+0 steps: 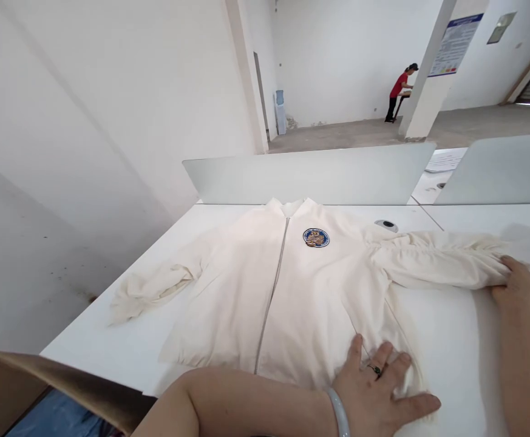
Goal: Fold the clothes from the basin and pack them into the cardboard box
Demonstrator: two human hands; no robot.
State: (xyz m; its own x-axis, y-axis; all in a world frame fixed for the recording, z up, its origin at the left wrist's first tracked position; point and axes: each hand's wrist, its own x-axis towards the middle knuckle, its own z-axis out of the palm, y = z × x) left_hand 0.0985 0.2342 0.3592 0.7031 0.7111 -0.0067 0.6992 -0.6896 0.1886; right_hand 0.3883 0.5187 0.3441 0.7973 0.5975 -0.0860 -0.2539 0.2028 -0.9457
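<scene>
A cream zip-up jacket point(241, 279) lies front side up on the white table point(456, 352), its zipper closed down the middle. On its chest is a round blue-and-gold patch point(316, 238). My left hand point(378, 382) rests flat with fingers spread on the lower front corner, near the side seam and hem. At the far right, my right hand point(524, 282) has its fingers closed around the cuff end of a sleeve point(447, 261), which is stretched out sideways and gathered in wrinkles. The other sleeve point(150, 294) lies crumpled on the left.
A frosted divider point(310, 176) stands along the table's back edge, with a second divider point(506, 170) to the right. A round cable hole point(386, 226) sits behind the sleeve. At lower left is an open cardboard box point(64, 379) holding blue material. A person in red point(399, 88) stands far back.
</scene>
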